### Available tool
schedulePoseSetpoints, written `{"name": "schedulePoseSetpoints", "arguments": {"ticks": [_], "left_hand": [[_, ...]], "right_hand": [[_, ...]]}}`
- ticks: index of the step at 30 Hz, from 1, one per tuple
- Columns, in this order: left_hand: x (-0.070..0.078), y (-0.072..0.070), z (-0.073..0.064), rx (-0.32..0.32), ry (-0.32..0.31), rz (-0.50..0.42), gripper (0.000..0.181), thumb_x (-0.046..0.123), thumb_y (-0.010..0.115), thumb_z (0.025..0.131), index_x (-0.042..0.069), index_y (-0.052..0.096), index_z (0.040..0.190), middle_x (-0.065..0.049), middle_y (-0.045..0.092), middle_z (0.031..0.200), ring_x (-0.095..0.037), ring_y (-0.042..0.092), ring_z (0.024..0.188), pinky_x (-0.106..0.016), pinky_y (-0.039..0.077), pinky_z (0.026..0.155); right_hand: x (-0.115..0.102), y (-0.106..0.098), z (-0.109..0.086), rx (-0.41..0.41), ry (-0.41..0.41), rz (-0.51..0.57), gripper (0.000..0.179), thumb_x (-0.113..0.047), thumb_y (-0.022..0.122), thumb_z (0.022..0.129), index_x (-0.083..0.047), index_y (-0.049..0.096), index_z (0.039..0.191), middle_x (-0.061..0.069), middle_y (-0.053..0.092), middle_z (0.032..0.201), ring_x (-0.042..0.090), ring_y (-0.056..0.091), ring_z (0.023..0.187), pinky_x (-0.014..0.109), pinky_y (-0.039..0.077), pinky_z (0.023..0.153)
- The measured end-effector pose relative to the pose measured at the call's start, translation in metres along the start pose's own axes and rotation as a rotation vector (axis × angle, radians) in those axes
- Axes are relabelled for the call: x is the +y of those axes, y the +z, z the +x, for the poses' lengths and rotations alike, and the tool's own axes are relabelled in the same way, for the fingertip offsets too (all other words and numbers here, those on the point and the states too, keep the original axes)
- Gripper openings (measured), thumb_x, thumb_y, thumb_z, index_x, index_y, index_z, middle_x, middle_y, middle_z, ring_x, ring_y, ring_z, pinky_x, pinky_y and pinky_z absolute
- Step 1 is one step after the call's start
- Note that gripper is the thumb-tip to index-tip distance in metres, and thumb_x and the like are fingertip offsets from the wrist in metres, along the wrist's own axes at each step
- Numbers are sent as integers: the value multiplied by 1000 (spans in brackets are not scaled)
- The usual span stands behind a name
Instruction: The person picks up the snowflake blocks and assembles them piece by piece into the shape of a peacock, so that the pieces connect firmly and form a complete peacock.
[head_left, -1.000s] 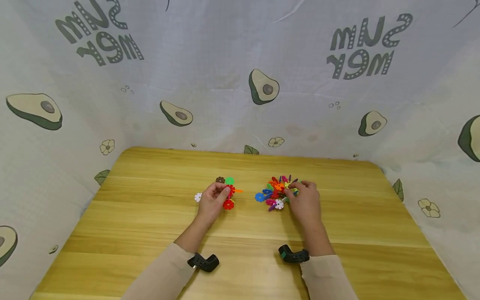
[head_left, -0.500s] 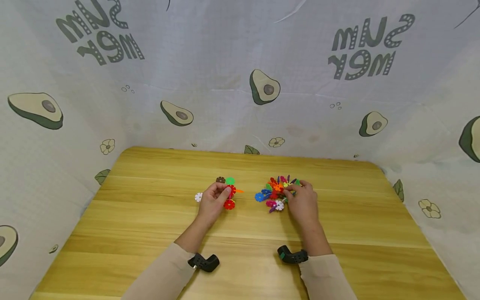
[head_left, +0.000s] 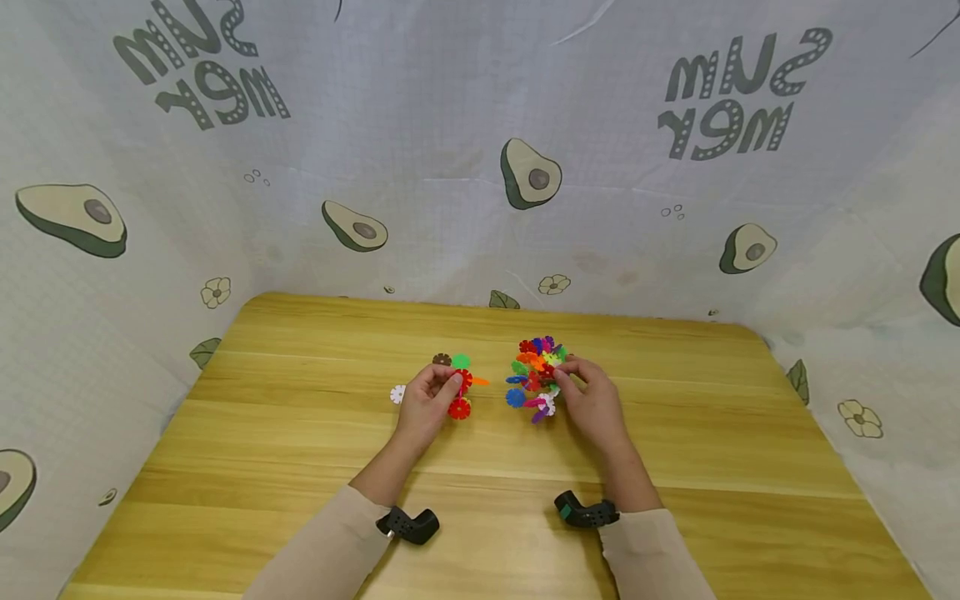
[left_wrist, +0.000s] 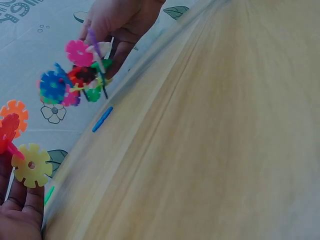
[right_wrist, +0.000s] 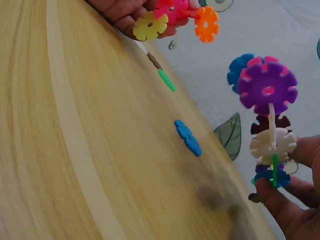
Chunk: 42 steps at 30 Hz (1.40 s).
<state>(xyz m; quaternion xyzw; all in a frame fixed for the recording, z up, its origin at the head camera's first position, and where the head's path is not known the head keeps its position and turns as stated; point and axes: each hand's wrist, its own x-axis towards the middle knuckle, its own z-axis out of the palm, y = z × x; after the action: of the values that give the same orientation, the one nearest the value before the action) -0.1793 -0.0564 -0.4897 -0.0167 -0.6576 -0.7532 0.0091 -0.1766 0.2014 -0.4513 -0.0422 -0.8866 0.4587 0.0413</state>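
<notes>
In the head view my left hand (head_left: 429,404) pinches a small joined cluster of notched plastic snowflake discs. Red, pink, orange and yellow pieces make it up, the yellow disc (left_wrist: 32,166) showing well in the left wrist view. To the right, my right hand (head_left: 595,404) grips a larger, many-coloured cluster of interlocked snowflake discs (head_left: 534,360) between thumb and fingers. A purple disc (right_wrist: 268,86) stands out at one end of it in the right wrist view. Both clusters are held above the table, apart from each other. Part of each cluster is hidden by fingers.
Loose discs lie on the wooden table (head_left: 480,517): a white one (head_left: 397,394), a brown one (head_left: 442,360) and a green one (head_left: 461,361) around the left hand. A blue disc (right_wrist: 187,137) rests beneath the larger cluster. A printed cloth (head_left: 442,108) hangs behind.
My right hand has shifted left and tilted the larger cluster, which now leans toward the left hand. My left hand stays where it was with its small cluster.
</notes>
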Motion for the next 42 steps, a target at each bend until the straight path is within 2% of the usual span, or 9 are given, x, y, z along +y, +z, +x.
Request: {"name": "schedulePoseSetpoints", "arguments": {"ticks": [5, 9, 13, 16, 21, 31, 34, 36, 42], "left_hand": [[1, 0, -1, -5, 7, 6, 14, 8, 64, 100, -4, 63, 107, 1, 68, 93, -7, 66, 86, -15, 55, 71], [0, 0, -1, -8, 35, 25, 15, 9, 65, 100, -4, 64, 107, -1, 69, 96, -5, 66, 85, -15, 55, 71], [1, 1, -2, -10, 84, 28, 16, 11, 66, 99, -4, 65, 107, -1, 72, 97, -3, 67, 85, -15, 57, 71], [1, 2, -4, -4, 121, 15, 16, 9, 67, 98, -5, 65, 106, 2, 71, 95, -3, 67, 83, -15, 57, 72], [1, 7, -7, 14, 194, -20, 14, 3, 68, 96, -9, 64, 103, 6, 68, 88, -5, 65, 79, -15, 57, 70], [2, 9, -12, 17, 333, -41, 11, -5, 69, 92, -12, 62, 98, 7, 67, 84, -5, 64, 74, -15, 56, 66], [3, 10, -12, 12, 371, -18, 9, -5, 69, 92, -11, 62, 96, -1, 68, 86, -4, 64, 75, -15, 56, 66], [3, 10, -12, 3, 402, -8, 8, -6, 69, 91, -10, 63, 96, -10, 69, 88, -4, 65, 78, -15, 56, 69], [1, 10, -11, -26, 479, -1, 7, -10, 69, 90, -10, 63, 94, -30, 66, 91, -3, 67, 84, -18, 60, 76]], "right_hand": [[-1, 14, 0, 51, 52, 295, 25, -21, 61, 104, 0, 67, 116, 9, 67, 127, 20, 61, 118, 26, 56, 98], [-2, 27, -3, 25, 93, 710, 12, -15, 59, 104, -10, 70, 105, -5, 68, 101, 6, 63, 94, 13, 56, 76], [-4, 37, -9, -119, 94, 1117, 21, -9, 56, 105, -21, 68, 93, -7, 68, 103, 8, 69, 97, 21, 60, 87], [-6, 43, -13, -224, 93, 1274, 16, -10, 60, 103, -21, 71, 100, -4, 66, 120, 13, 68, 111, 33, 56, 105], [-8, 55, -18, -296, 89, 1286, 17, -17, 61, 103, -25, 72, 114, -5, 64, 131, 14, 66, 120, 38, 51, 110], [-15, 67, -23, -344, 43, 1242, 15, -31, 77, 90, -29, 72, 104, -7, 66, 127, 12, 66, 118, 33, 57, 104], [-16, 67, -24, -330, 45, 1241, 12, -19, 67, 99, -29, 71, 106, -7, 67, 124, 11, 67, 115, 30, 57, 102], [-18, 67, -23, -318, 49, 1234, 24, -9, 55, 105, -28, 70, 105, -8, 68, 117, 10, 67, 109, 28, 58, 98], [-20, 69, -23, -290, 65, 1198, 38, -1, 40, 106, -26, 67, 99, -9, 68, 99, 5, 64, 84, 17, 57, 78]]}}
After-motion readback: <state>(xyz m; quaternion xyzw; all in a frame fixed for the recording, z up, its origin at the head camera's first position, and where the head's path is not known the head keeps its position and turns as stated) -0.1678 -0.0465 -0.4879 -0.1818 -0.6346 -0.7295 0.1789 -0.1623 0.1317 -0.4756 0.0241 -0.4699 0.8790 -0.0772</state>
